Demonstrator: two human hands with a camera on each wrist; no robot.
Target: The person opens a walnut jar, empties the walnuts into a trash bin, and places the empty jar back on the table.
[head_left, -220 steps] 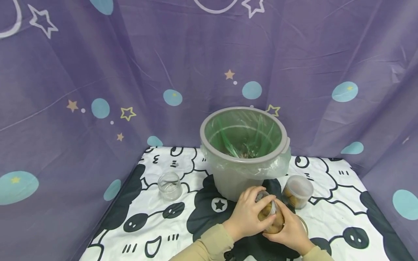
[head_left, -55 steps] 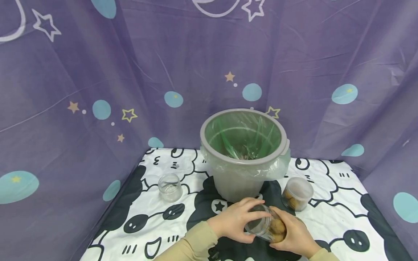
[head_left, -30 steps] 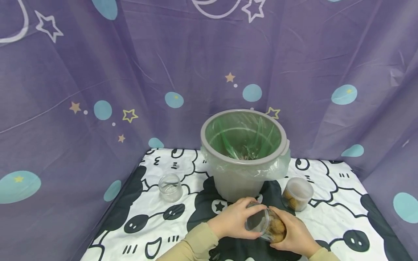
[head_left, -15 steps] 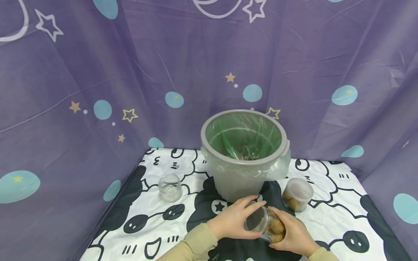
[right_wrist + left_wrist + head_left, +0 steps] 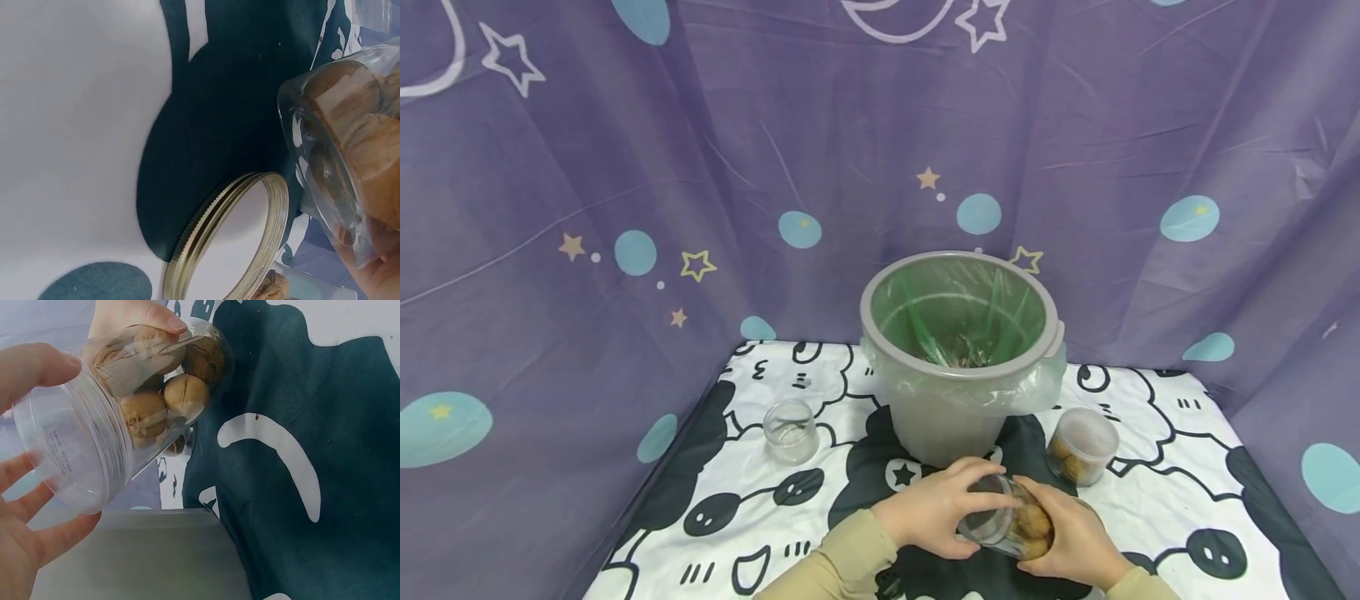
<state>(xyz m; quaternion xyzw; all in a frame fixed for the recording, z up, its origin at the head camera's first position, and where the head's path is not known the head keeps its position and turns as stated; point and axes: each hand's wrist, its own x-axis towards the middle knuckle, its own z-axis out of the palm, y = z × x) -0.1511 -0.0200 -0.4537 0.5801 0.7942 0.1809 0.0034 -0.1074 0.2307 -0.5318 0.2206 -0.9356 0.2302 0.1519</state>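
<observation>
A clear jar of walnuts (image 5: 1032, 530) lies tilted sideways between both hands, its bottom end toward the right. My right hand (image 5: 1072, 532) grips that end, fingers wrapped around the wall. On the opposite end sits a clear plastic lid (image 5: 62, 450) with small print, which my left hand (image 5: 932, 507) holds by its rim with spread, bent fingers and thumb. Several walnuts (image 5: 186, 395) show through the wall in the left wrist view. A gold-rimmed lid (image 5: 215, 244) rests on the cloth below the right hand; in the head view that hand mostly hides it.
Behind the hands stands a grey bin (image 5: 947, 433) lined with a green bag. To its right is a second jar (image 5: 1082, 446) with brown contents and a whitish top. An open clear container (image 5: 792, 432) stands at the left on the patterned cloth (image 5: 820, 542).
Over several seconds the jar has tipped from steeper to sideways, its lid end swinging left. Within the last second my left fingers have shifted around the lid; my right hand stays nearly still.
</observation>
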